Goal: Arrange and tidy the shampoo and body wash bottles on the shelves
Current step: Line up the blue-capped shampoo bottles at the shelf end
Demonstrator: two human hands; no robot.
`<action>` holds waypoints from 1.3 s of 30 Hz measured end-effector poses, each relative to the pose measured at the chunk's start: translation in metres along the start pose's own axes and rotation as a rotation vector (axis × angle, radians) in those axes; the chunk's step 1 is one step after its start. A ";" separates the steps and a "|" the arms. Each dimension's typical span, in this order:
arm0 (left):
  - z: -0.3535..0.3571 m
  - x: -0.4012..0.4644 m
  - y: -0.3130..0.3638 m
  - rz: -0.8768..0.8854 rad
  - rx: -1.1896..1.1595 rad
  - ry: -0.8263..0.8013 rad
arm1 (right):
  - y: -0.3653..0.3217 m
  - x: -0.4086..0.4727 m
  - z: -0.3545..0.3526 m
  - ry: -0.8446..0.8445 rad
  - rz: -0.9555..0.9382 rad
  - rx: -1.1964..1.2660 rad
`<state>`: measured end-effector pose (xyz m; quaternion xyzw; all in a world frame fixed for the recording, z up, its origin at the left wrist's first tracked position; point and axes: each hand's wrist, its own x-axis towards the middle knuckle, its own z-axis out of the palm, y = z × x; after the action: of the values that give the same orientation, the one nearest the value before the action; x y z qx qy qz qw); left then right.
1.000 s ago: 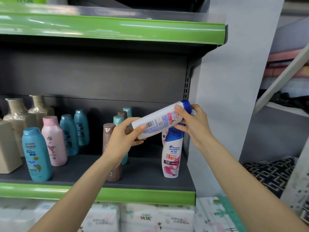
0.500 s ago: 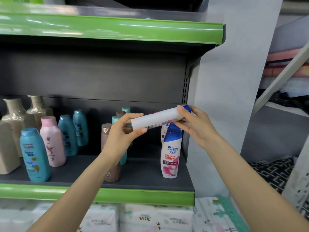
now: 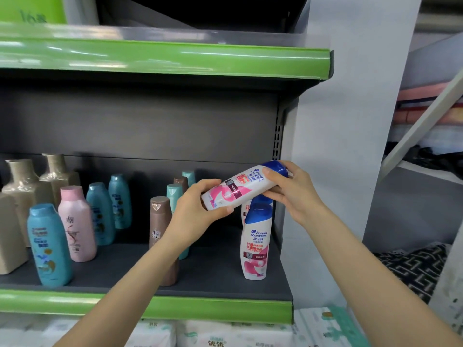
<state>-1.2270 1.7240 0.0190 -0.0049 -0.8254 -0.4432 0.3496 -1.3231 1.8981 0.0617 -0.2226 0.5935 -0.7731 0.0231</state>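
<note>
A white shampoo bottle (image 3: 241,187) with a blue cap and pink label lies nearly level in the air before the shelf, its front label facing me. My left hand (image 3: 194,211) grips its base end, and my right hand (image 3: 292,190) grips its blue cap end. Below it a matching white bottle (image 3: 256,242) stands upright at the right end of the dark shelf (image 3: 215,269), with another partly hidden behind it. A brown bottle (image 3: 160,226) stands just behind my left wrist.
Teal bottles (image 3: 48,244), a pink bottle (image 3: 75,222) and beige bottles (image 3: 23,189) stand at the shelf's left. A green-edged shelf (image 3: 160,60) hangs overhead. A grey pillar (image 3: 345,136) bounds the right side. Packaged goods (image 3: 213,334) sit below.
The held bottle has been turned about its long axis: its barcode side faced me earlier, then its edge, and now the pink front label. Both hands stayed on it.
</note>
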 end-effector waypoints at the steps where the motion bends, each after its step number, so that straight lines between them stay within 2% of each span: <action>1: 0.001 0.002 0.001 0.011 0.012 0.002 | -0.002 0.002 -0.001 -0.008 0.001 0.004; 4: 0.005 0.014 0.003 0.019 0.063 -0.022 | -0.006 0.010 0.000 -0.029 -0.022 0.045; 9: 0.013 0.046 0.013 -0.032 -0.007 -0.069 | -0.003 0.021 0.009 -0.145 -0.124 -0.008; 14: 0.023 0.075 0.017 0.014 -0.019 -0.141 | 0.006 0.034 0.012 -0.277 -0.235 -0.268; 18: 0.037 0.084 0.009 0.030 0.135 -0.099 | 0.016 0.045 0.002 -0.218 -0.295 -0.439; 22: 0.049 0.096 0.000 -0.069 0.121 -0.002 | 0.021 0.056 -0.021 -0.135 -0.253 -0.656; 25: 0.056 0.102 -0.010 -0.083 0.161 0.016 | 0.029 0.062 -0.035 -0.180 -0.109 -0.770; 30: 0.067 0.102 -0.036 -0.140 0.147 -0.011 | 0.044 0.062 -0.040 -0.305 0.043 -0.741; 34: 0.077 0.102 -0.053 -0.162 0.082 -0.095 | 0.053 0.063 -0.041 -0.290 0.064 -0.614; 39: 0.085 0.104 -0.064 -0.148 -0.008 -0.199 | 0.058 0.063 -0.038 -0.284 0.057 -0.579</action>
<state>-1.3745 1.7162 0.0017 0.0107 -0.8523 -0.4686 0.2323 -1.4075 1.8967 0.0207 -0.3091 0.7855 -0.5324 0.0630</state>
